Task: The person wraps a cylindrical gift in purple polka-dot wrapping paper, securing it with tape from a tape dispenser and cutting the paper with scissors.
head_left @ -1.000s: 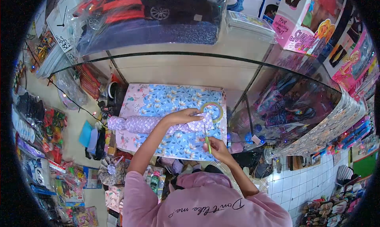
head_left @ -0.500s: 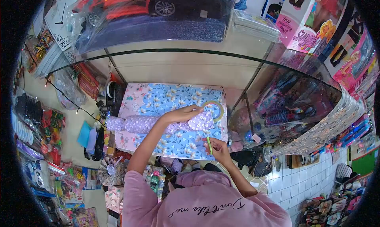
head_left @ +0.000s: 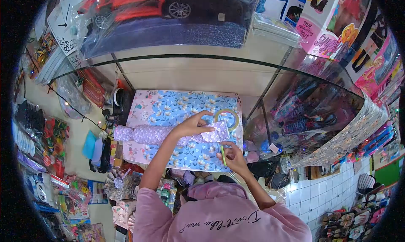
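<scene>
A long bundle in lilac flowered wrapping paper (head_left: 156, 134) lies across a blue and pink floral board (head_left: 190, 99). My left hand (head_left: 192, 126) rests over the bundle's right part, its thumb and forefinger spread apart. The thumb lies on the paper near a folded end (head_left: 218, 131); my other fingers are partly hidden. A roll of tape (head_left: 233, 120) lies flat just beyond that end. Close to the near side of the same end, my right hand (head_left: 234, 158) is closed on a slim lime-green tool (head_left: 223, 154), pointing away from me. Its exact kind is too small to make out.
A glass shelf edge (head_left: 177, 56) runs above and behind the board, with a plastic-wrapped car picture (head_left: 168, 27) on it. Packaged goods (head_left: 44, 149) hang at left. A doll box (head_left: 322, 35) stands at upper right, above the tiled floor (head_left: 310, 195).
My left hand has drawn back from the tape roll, and its thumb and forefinger have spread. The right hand with the green tool has moved only slightly.
</scene>
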Demonstrator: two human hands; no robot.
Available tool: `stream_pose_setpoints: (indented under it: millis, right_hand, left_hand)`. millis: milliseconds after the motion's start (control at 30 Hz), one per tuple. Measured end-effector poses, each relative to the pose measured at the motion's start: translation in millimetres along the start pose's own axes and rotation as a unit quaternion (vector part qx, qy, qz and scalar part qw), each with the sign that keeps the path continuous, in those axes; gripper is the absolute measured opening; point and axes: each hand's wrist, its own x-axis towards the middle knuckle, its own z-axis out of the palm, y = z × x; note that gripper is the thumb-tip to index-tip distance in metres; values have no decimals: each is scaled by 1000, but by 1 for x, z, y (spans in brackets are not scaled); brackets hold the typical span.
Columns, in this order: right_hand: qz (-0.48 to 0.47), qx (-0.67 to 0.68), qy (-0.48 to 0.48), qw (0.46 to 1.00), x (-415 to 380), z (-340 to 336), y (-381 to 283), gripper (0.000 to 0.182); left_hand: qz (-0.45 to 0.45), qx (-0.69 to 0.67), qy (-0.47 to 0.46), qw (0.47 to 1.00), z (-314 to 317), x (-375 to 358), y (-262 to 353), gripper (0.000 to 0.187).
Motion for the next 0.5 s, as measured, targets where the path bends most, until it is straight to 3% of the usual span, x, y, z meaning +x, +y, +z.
stream_pose_setpoints:
  millis: [233, 433, 500]
  right_hand:
    - [-19, 11, 31, 999, -3, 5, -3, 57]
    - [-36, 6, 18, 999, 1, 3, 12, 68]
    - [-26, 13, 19, 999, 1, 4, 4, 71]
  left_hand:
    - [-32, -5, -6, 999, 3, 1, -4, 62]
    - [36, -36, -5, 999, 10, 1, -13, 61]
    - [6, -29, -6, 1000, 8, 0, -12, 61]
